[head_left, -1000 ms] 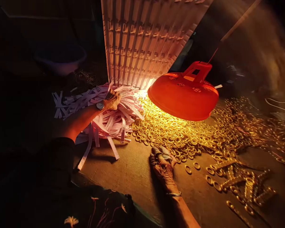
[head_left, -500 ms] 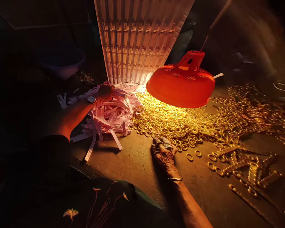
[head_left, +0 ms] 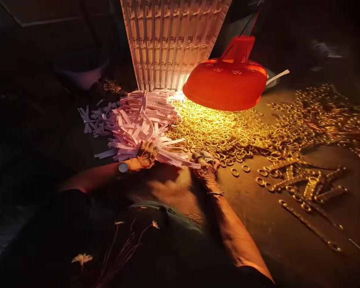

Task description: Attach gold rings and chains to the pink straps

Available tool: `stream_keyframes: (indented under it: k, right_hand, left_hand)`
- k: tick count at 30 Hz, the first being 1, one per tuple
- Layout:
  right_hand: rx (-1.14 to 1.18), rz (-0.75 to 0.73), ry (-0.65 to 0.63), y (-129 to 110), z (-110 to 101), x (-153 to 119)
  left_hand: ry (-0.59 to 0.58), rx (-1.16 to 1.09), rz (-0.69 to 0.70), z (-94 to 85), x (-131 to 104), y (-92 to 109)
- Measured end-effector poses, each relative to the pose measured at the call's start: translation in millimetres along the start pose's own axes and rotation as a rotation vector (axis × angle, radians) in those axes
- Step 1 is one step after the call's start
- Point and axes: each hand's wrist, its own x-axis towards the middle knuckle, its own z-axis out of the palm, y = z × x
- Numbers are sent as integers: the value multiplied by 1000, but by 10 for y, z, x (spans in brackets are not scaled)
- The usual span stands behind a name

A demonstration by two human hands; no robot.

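My left hand (head_left: 148, 154), with a watch at the wrist, is closed around a few pale pink zippers (head_left: 175, 157). Their free ends stretch rightward, and one reaches as far as my right hand (head_left: 206, 163). That hand rests at the near edge of a heap of gold-coloured rings (head_left: 222, 138), its fingers curled and some wrapped in pale coverings. What lies inside its fingers is hidden. Behind my left hand spreads a tangled pile of pink zippers (head_left: 138, 116).
A red lampshade (head_left: 226, 86) hangs low over the rings. Behind the pile stands a ribbed panel (head_left: 174, 44). Gold strips with holes (head_left: 312, 188) lie at the right, with one longer strip (head_left: 310, 226) nearer me. A tub (head_left: 82, 74) sits in shadow at the back left.
My left hand has come from the top of the zipper pile towards me and to the right, bringing zippers beside my right hand. My right hand stays by the rings. The view has shifted slightly.
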Motion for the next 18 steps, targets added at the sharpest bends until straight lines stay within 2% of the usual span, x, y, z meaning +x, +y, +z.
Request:
stream_keyframes:
  k: [3, 6, 13, 18]
  right_hand:
    - [26, -21, -37, 10, 3, -10]
    - [43, -7, -26, -17, -1, -7]
    - [22, 24, -59, -32, 2, 0]
    - [74, 49, 84, -13, -21, -41]
  left_hand:
    - [-26, -68, 2, 432, -323, 232]
    - [2, -146, -27, 597, -449, 233]
    - [57, -89, -71, 554, -342, 120]
    - [117, -77, -141, 558, -164, -34]
